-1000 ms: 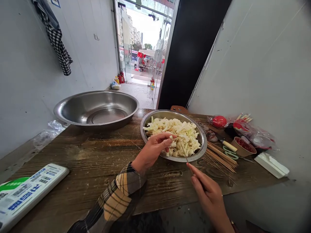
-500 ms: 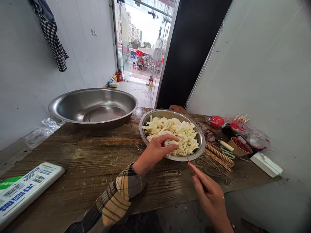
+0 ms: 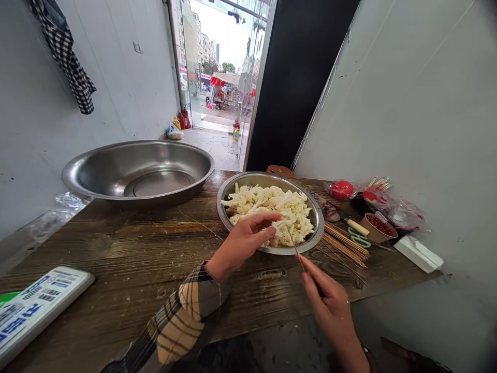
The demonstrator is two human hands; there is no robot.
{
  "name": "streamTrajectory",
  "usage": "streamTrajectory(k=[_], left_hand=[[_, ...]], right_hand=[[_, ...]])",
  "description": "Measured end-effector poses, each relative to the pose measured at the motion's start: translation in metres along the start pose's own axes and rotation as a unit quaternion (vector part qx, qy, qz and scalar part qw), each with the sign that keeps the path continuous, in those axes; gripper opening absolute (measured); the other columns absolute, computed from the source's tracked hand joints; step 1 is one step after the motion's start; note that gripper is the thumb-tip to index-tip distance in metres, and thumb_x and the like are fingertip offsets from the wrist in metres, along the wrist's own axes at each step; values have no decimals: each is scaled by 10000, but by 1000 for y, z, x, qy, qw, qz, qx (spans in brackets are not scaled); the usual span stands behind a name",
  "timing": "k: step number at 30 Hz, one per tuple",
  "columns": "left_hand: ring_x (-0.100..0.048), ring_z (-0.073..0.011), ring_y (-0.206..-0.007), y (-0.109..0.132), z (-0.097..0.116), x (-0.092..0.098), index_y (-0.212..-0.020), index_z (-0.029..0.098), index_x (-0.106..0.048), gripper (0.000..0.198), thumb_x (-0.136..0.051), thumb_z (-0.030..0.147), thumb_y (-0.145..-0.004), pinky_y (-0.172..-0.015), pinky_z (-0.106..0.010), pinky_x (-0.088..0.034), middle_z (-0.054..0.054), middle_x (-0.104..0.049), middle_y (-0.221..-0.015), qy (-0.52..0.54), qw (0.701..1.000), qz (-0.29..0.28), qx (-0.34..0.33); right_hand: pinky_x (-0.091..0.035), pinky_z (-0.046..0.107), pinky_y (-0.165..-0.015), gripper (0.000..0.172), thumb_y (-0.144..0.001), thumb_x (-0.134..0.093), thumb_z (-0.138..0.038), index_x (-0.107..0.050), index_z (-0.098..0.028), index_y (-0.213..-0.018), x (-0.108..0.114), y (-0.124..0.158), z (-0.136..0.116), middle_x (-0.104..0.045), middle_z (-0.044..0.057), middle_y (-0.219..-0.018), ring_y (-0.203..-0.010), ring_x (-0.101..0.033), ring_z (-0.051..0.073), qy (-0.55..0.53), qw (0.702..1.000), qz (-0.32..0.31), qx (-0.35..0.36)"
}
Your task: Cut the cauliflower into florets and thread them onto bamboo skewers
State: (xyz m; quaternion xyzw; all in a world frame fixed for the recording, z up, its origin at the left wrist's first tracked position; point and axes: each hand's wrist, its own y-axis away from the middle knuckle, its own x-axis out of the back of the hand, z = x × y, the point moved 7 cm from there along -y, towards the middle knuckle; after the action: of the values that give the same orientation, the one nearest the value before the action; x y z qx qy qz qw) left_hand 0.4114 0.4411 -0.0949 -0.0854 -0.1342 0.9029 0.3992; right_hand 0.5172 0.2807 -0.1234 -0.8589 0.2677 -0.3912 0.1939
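Note:
My left hand (image 3: 248,239) is closed around a cauliflower floret (image 3: 278,225) at the near side of a steel bowl (image 3: 319,217). Pale cauliflower pieces (image 3: 267,199) fill that bowl. Between thumb and fingers my right hand (image 3: 324,292) pinches a thin wooden skewer (image 3: 295,249). The skewer slants up toward the floret, and its upper end meets it or lies just at it; the exact contact is too fine to make out. Right of the bowl lies a bundle of loose skewers (image 3: 345,243).
A large steel basin (image 3: 163,194) stands at the table's back left. A white scale-like box (image 3: 42,305) lies front left. On the right are green-handled scissors (image 3: 359,238), a wooden-handled knife (image 3: 357,226), a paper cup with red contents (image 3: 378,228) and a tissue pack (image 3: 419,254).
The whole view has shifted slightly. My left hand still holds the floret, and my right hand with the skewer has come a little closer to it.

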Motion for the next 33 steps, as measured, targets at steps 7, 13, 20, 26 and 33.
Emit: streamTrajectory(k=[7, 13, 20, 26, 33], left_hand=[[-572, -182, -924, 1, 1, -2, -1020, 170, -654, 300, -678, 288, -746, -782, -284, -450, -68, -646, -1030, 13, 1000, 3, 5], [-578, -178, -902, 1, -4, 5, -944, 153, -649, 228, -652, 296, -767, -779, -283, -448, -74, -654, -1004, -24, 998, 63, 13], [-594, -175, -883, 2, 4, 8, -887, 163, -665, 150, -632, 245, -767, -783, -284, -449, -64, -680, -979, -39, 994, 103, -13], [-603, -175, -877, 2, 5, 6, -858, 161, -655, 118, -638, 214, -754, -792, -284, -452, -57, -687, -937, -38, 993, 107, -24], [-611, -186, -927, 3, 12, 5, -813, 169, -625, 61, -619, 168, -752, -847, -316, -457, -63, -678, -950, -71, 987, 121, -82]], right_hand=[[-531, 284, -893, 380, -911, -480, -210, -557, -247, -1282, 0, -3, -4, -631, 42, -1218, -1087, -621, 189, -20, 1000, -6, 5], [-540, 269, -865, 381, -919, -466, -220, -551, -240, -1289, -1, -4, -8, -633, 50, -1214, -1062, -636, 186, -25, 999, -20, 4], [-532, 287, -882, 381, -917, -462, -223, -558, -230, -1285, -6, 0, -11, -628, 66, -1217, -1051, -642, 194, -21, 999, -32, 7], [-535, 284, -871, 378, -912, -465, -218, -567, -229, -1275, -8, -1, -9, -634, 68, -1208, -1043, -646, 195, -22, 999, -23, 7], [-529, 256, -866, 371, -912, -471, -215, -574, -220, -1268, -10, -2, -8, -641, 69, -1200, -1022, -656, 178, -36, 999, -30, 1]])
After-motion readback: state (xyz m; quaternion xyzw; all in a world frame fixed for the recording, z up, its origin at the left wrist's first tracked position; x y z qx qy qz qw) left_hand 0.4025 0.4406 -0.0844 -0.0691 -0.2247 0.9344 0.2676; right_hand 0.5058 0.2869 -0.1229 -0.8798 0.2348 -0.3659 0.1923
